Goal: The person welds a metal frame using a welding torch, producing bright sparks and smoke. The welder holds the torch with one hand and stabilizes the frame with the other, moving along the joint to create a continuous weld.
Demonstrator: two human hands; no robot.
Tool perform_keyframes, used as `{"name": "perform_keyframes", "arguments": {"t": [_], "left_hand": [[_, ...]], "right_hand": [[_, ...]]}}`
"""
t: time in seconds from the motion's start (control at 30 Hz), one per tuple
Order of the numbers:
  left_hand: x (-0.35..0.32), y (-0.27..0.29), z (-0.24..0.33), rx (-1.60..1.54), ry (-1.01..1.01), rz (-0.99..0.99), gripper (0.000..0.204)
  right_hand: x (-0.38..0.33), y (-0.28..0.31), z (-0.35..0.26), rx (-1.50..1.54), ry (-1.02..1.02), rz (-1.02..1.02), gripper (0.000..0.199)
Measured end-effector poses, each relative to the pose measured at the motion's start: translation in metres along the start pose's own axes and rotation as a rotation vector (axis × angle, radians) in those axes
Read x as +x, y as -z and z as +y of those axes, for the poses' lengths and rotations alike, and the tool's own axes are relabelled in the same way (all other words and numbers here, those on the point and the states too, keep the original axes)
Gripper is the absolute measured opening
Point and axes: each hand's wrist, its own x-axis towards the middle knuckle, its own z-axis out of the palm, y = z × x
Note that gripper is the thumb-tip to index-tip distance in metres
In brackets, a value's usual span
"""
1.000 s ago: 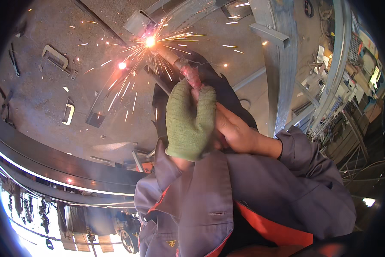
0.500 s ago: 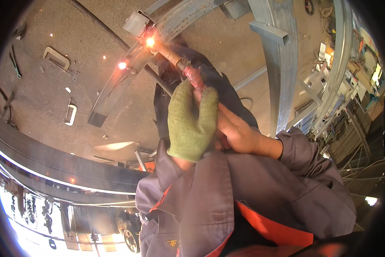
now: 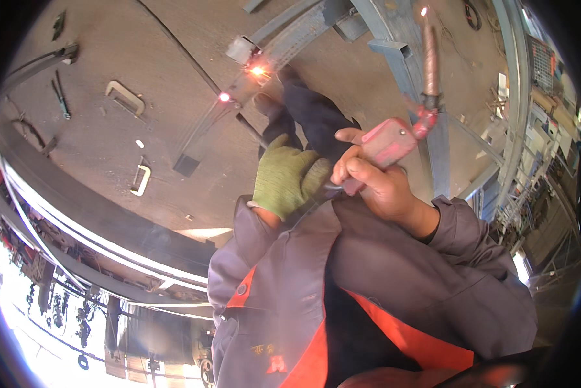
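Bare right hand [image 3: 378, 184] wrapped around pink torch [image 3: 394, 142], raised right of the glowing weld [image 3: 258, 70]; gloved left hand [image 3: 287, 178] curled beside it, contents unclear; hot tip could burn bare skin.

The welding torch [image 3: 400, 129] is gripped in the right hand [image 3: 374, 184], with its nozzle directed toward one o'clock. The left hand [image 3: 284, 178] is placed just beside it at nine o'clock, touching no tool. A glowing weld spot [image 3: 258, 70] is seen at eleven o'clock on the curved steel rail [image 3: 290, 32]. Two brackets [image 3: 125, 97] are laid on the floor [image 3: 109, 149] at ten o'clock. A steel frame [image 3: 400, 58] stands behind the torch.
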Motion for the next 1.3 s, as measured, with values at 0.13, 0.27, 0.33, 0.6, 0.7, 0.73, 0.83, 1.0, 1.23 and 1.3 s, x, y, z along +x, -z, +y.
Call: {"name": "perform_keyframes", "arguments": {"t": [0.13,0.27,0.33,0.6,0.7,0.73,0.83,1.0,1.23,1.3], "left_hand": [[-0.053,-0.010,-0.045,0.106,0.159,0.045,0.031],[-0.125,0.016,-0.065,0.322,0.300,0.123,0.035],[-0.151,0.043,-0.041,0.378,0.358,0.147,0.036],[-0.139,0.074,0.102,0.082,0.160,0.156,0.024],[-0.114,0.046,0.117,-0.030,0.072,0.188,0.027],[-0.108,0.040,0.117,-0.053,0.047,0.195,0.029],[-0.095,0.028,0.111,-0.037,0.102,0.129,0.033],[-0.089,0.025,0.109,0.226,0.288,0.008,0.033],[-0.063,0.052,0.072,-0.024,0.566,-0.276,0.036],[-0.039,0.054,0.048,-0.221,0.585,-0.071,0.038]], "right_hand": [[0.030,-0.015,0.055,0.264,-0.282,-0.124,0.029],[0.043,-0.057,0.088,0.390,-0.481,-0.328,0.034],[0.031,-0.081,0.082,0.364,-0.500,-0.378,0.034],[-0.042,-0.101,-0.008,0.201,-0.024,-0.376,0.073],[-0.046,-0.093,-0.024,0.366,0.041,-0.399,0.090],[-0.045,-0.089,-0.024,0.443,0.049,-0.407,0.089],[-0.041,-0.075,-0.018,0.539,0.044,-0.379,0.087],[-0.032,-0.056,0.017,0.634,-0.132,-0.137,0.079],[-0.011,-0.054,0.052,0.691,-0.395,-0.035,0.073],[-0.007,-0.067,0.048,0.618,-0.393,0.031,0.078]]}}
